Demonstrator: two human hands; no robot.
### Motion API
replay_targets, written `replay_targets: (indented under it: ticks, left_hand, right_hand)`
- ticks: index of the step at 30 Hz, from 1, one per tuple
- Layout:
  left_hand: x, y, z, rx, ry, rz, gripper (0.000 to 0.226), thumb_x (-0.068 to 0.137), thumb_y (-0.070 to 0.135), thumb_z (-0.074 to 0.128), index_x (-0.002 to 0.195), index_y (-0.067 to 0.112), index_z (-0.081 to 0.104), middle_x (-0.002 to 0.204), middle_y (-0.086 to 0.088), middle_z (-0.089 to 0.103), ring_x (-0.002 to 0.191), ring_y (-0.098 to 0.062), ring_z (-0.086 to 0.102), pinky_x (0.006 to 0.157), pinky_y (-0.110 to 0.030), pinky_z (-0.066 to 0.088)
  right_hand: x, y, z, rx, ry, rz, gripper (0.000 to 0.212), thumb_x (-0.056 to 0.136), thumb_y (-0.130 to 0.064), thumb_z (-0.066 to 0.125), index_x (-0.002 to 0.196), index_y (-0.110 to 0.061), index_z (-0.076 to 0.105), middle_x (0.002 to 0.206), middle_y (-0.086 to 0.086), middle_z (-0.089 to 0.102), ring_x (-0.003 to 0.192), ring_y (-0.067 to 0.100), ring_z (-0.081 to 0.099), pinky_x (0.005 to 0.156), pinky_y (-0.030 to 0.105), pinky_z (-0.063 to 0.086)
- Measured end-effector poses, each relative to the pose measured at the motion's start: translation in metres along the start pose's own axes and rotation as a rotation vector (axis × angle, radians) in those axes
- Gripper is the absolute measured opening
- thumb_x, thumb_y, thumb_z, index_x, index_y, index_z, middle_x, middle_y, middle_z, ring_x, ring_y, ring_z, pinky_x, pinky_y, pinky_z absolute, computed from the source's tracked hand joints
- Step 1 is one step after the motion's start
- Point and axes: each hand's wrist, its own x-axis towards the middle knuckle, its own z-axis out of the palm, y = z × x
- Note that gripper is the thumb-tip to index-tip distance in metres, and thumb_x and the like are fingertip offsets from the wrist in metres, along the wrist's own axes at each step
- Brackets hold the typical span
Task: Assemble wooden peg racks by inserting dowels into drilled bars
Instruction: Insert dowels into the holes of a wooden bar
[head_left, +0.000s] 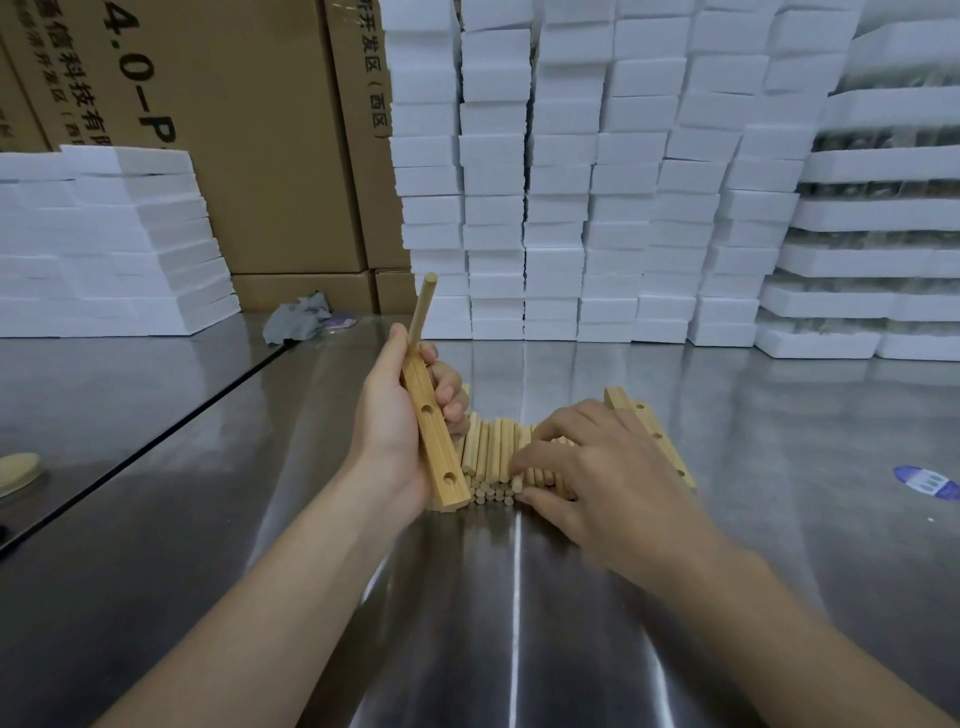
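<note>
Pale wooden bar (431, 431), square in section, grain running lengthwise, gripped in the left hand (387, 431) over the bench (779, 467) and tilted a little left of upright. Two round holes open on the facing side, one near the middle, one near the lower end. One dowel (423, 306) seated in the upper part, standing out past the fingers toward the back. Lower end of the bar down beside the left edge of the dowel pile (491, 454).

Pile lying on the bench between the two hands: many short round pegs of the same pale wood, packed side by side, cut ends facing forward. Another drilled bar (655, 436) lying flat just right of the pile, partly hidden behind the right hand (597, 467).

Left hand with palm turned rightward, thumb along the left face of the bar, fingers wrapped round the far side. Right hand palm down over the pile, fingers bent, fingertips on the dowels, thumb at their near ends; pinching one or only touching, cannot tell through the blur. Both forearms bare, reaching in from the lower edge.

Behind: stacked white foam blocks (571, 182), cardboard boxes (234, 130), a crumpled grey rag (296, 319) on the bench.
</note>
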Motion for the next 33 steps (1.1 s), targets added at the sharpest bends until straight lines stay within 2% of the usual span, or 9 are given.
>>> replay_targets:
  ticks: [4,6,8,12,14,17,20,22,33]
  left_hand:
    - [0.0,0.001,-0.001,0.002,0.005,0.006,0.045,0.108,0.055,0.048,0.078,0.022,0.055,0.057,0.003,0.042,0.045,-0.011,0.04,0.049,-0.024,0.031]
    - [0.0,0.001,-0.001,0.001,0.006,0.007,0.045,0.108,0.055,0.048,0.078,0.022,0.055,0.057,0.003,0.042,0.045,-0.011,0.041,0.048,-0.024,0.031]
    - [0.0,0.001,-0.001,-0.003,0.011,-0.003,0.045,0.108,0.055,0.049,0.078,0.022,0.055,0.057,0.003,0.042,0.044,-0.011,0.041,0.046,-0.023,0.032]
    - [-0.001,-0.001,0.001,-0.016,-0.034,-0.043,0.044,0.108,0.055,0.05,0.078,0.022,0.055,0.058,0.003,0.042,0.045,-0.011,0.041,0.046,-0.023,0.033]
    - [-0.002,-0.003,0.003,-0.02,-0.089,-0.084,0.043,0.107,0.055,0.051,0.079,0.022,0.056,0.06,0.004,0.042,0.048,-0.012,0.043,0.049,-0.024,0.035]
    - [-0.005,-0.008,0.006,-0.076,-0.148,-0.146,0.044,0.106,0.055,0.053,0.079,0.021,0.058,0.067,0.001,0.054,0.059,-0.015,0.059,0.058,-0.029,0.052]
    - [-0.005,-0.012,0.007,-0.196,-0.169,-0.162,0.045,0.106,0.05,0.055,0.078,0.015,0.059,0.093,-0.013,0.075,0.093,-0.028,0.079,0.074,-0.044,0.065]
    - [-0.004,-0.011,0.007,-0.236,-0.181,-0.162,0.044,0.107,0.047,0.054,0.08,0.013,0.058,0.115,-0.024,0.077,0.111,-0.039,0.077,0.08,-0.048,0.066]
    - [0.001,-0.01,0.0,-0.193,-0.17,-0.157,0.04,0.109,0.048,0.052,0.087,0.014,0.057,0.125,-0.028,0.074,0.116,-0.041,0.074,0.083,-0.047,0.066]
  right_hand:
    - [0.004,-0.005,-0.006,0.199,0.243,0.058,0.016,0.096,-0.044,0.069,0.106,-0.034,0.076,0.103,-0.018,0.068,0.101,0.01,0.061,0.088,0.035,0.046]
    - [0.007,-0.009,-0.016,0.66,0.327,0.262,0.013,0.099,-0.041,0.066,0.103,-0.032,0.075,0.102,-0.014,0.075,0.103,0.009,0.069,0.088,0.025,0.051]
    - [0.012,-0.011,-0.027,1.203,0.29,0.432,0.014,0.102,-0.032,0.065,0.1,-0.024,0.077,0.097,0.0,0.079,0.096,0.017,0.076,0.076,0.025,0.059]
    - [0.015,-0.011,-0.037,1.6,0.23,0.57,0.021,0.103,-0.024,0.063,0.099,-0.014,0.08,0.092,0.009,0.074,0.084,0.019,0.072,0.059,0.027,0.055]
    - [0.017,-0.012,-0.035,1.665,0.233,0.577,0.019,0.101,-0.025,0.065,0.102,-0.013,0.08,0.093,0.008,0.072,0.081,0.018,0.07,0.059,0.027,0.054]
    - [0.016,-0.011,-0.033,1.661,0.293,0.556,0.013,0.099,-0.021,0.07,0.105,-0.014,0.079,0.098,0.009,0.074,0.087,0.024,0.075,0.063,0.027,0.057]
    - [0.015,-0.007,-0.032,1.619,0.368,0.534,0.01,0.095,-0.016,0.076,0.104,-0.016,0.073,0.101,0.013,0.079,0.099,0.033,0.077,0.07,0.029,0.06]
    - [0.014,-0.005,-0.032,1.575,0.406,0.545,0.015,0.092,-0.016,0.08,0.104,-0.018,0.072,0.101,0.019,0.079,0.102,0.033,0.077,0.072,0.029,0.061]
    - [0.015,0.006,-0.028,1.45,0.47,0.553,0.014,0.091,-0.019,0.081,0.1,-0.028,0.075,0.096,0.016,0.08,0.101,0.028,0.078,0.073,0.028,0.062]
